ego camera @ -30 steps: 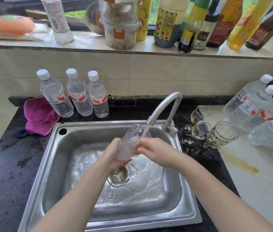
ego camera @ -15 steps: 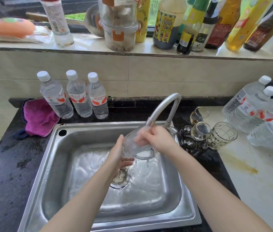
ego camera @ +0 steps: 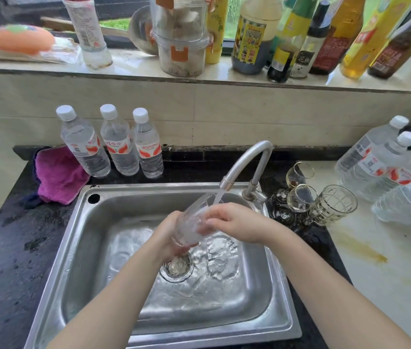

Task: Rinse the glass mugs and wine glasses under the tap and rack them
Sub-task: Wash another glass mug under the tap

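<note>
Both hands, left hand [ego camera: 167, 235] and right hand [ego camera: 234, 221], grip glass mug [ego camera: 194, 222] under tap [ego camera: 246, 163] (advise turning it, mouth tilted upstream).

sink [ego camera: 53, 268]: brushed steel (wet) | mug [ego camera: 191, 222]: clear glass | cloth [ego camera: 58, 175]: fuzzy

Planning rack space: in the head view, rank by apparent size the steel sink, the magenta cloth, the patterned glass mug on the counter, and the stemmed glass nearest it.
1. Stainless steel sink
2. Magenta cloth
3. Patterned glass mug
4. Stemmed glass

Wide-angle distortion makes only the mug and stemmed glass uncertain.
</note>
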Tool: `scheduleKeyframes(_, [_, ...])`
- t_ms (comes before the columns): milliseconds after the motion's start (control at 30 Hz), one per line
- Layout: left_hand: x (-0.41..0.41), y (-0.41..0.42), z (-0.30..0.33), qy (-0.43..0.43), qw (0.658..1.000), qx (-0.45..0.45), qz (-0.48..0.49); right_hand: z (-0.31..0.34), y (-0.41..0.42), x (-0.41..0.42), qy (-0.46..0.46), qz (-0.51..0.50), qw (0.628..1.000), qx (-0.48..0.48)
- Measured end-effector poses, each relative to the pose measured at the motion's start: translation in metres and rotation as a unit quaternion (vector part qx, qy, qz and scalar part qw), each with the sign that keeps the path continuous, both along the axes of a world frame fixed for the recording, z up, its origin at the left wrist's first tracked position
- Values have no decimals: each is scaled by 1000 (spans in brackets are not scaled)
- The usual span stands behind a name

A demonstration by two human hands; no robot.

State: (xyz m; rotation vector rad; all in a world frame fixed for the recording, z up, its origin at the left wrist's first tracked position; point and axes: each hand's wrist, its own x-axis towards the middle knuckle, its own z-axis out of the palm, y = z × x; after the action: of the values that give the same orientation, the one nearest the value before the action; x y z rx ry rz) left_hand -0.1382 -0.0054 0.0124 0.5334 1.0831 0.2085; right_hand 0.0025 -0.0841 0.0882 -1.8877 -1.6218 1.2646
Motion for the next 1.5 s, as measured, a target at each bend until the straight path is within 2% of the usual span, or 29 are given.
scheduleKeyframes(67, [0, -5, -1, -18, 1000, -3, -10, 2, 2, 5, -10, -6, 1000, 4])
scheduleKeyframes(200, [9, -13, -10, 38, 990, 106, 81, -7, 11, -2, 76, -218, 972, 32])
scheduleKeyframes(233, [9, -10, -10, 49, 989, 105, 93, -9, 9, -3, 82, -213, 973, 42])
scheduleKeyframes(300, [4, 2, -9, 12, 996, 36, 85, -3, 1, -2, 29, -80, 996, 31])
scheduleKeyframes(367, [0, 4, -5, -43, 998, -19, 50, -1, -4, 4, -47, 35, 998, 3])
scheduleKeyframes(400, [-1, 2, -6, -44, 998, -17, 44, -3, -4, 6, -53, 29, 998, 1])
scheduleKeyframes(433, [0, -1, -9, -34, 998, 1, 55, -5, -2, 6, -27, -19, 999, 12])
scheduleKeyframes(500, [6, -8, -13, -6, 994, 62, 87, -10, 3, -1, 57, -170, 983, 41])
scheduleKeyframes(533, [8, -9, -14, -3, 992, 77, 96, -12, 3, -7, 80, -209, 973, 64])
scheduleKeyframes(567, [9, -9, -12, -7, 992, 72, 104, -15, 2, -11, 75, -200, 973, 84])
scheduleKeyframes(600, [8, -6, -9, -30, 992, 42, 113, -15, 0, -14, 53, -152, 983, 87])
scheduleKeyframes(667, [2, -2, 0, -89, 989, -31, 112, -10, -4, -14, -58, 3, 998, 39])
scheduleKeyframes(700, [-2, -3, 1, -91, 990, -39, 97, -9, -4, -10, -97, 36, 994, 19])
scheduleKeyframes(733, [-4, -4, -1, -75, 994, -23, 73, -11, -2, -5, -107, 32, 994, 13])
scheduleKeyframes(767, [-5, -7, -3, -59, 997, 6, 55, -10, 1, -2, -82, -13, 996, 16])
scheduleKeyframes(833, [-3, -12, -8, -42, 995, 72, 49, -7, 4, -4, 30, -159, 986, 39])
scheduleKeyframes(867, [0, -10, -11, -33, 993, 95, 55, -7, 4, -7, 74, -194, 977, 53])
scheduleKeyframes(900, [1, -8, -9, -25, 993, 98, 58, -8, 2, -8, 81, -178, 978, 67])
scheduleKeyframes(967, [-1, 0, -6, -13, 996, 65, 57, -1, -4, -13, 1, -45, 997, 60])
scheduleKeyframes(1033, [-7, 0, -4, -29, 999, 38, 13, 2, -5, -10, -97, 54, 993, 31])
scheduleKeyframes(1100, [-9, -7, -6, -26, 998, 47, -10, 4, 1, -5, -68, -3, 997, 41])
scheduleKeyframes(1200, [-2, -14, -5, -4, 995, 89, 48, 2, 2, -8, 72, -172, 980, 72])
scheduleKeyframes(1267, [1, -10, 1, -13, 997, 47, 65, -4, -5, -10, 75, -151, 981, 91])
scheduleKeyframes(1333, [-2, -6, 4, -23, 999, -9, 47, -9, -12, -8, -6, -28, 998, 64])
scheduleKeyframes(1367, [-4, -7, 7, -28, 999, -14, 29, -11, -12, -4, -34, -1, 998, 44])
scheduleKeyframes(1433, [-3, -15, 8, -37, 999, 24, -2, -13, -7, -2, -23, -58, 997, 39])
scheduleKeyframes(1500, [2, -23, 1, -22, 993, 114, 5, -15, -4, -4, 53, -165, 984, 51])
